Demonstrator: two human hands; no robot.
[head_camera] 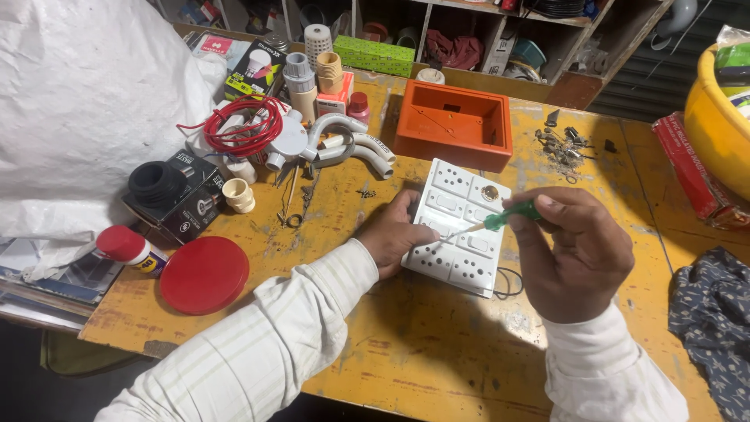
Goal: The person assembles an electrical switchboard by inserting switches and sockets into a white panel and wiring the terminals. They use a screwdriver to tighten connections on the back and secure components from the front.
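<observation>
Two hands are over the yellow worktop (437,367): the left hand (393,237) and the right hand (582,254). There is one white switch plate (457,227) and one green screwdriver (500,219). At 12 o'clock from the plate sits one orange box (455,123). At 10 o'clock lie two white bent pipes (355,144) and one loop of red wire (246,125). At 9 o'clock there is one black box (191,205) with one black ring (156,182) on top. At 8 o'clock lies one red round lid (204,274), and beside it one red-capped can (131,248). At 3 o'clock there is one yellow tub (715,125). One dark spotted cloth (715,312) lies at 4 o'clock.
</observation>
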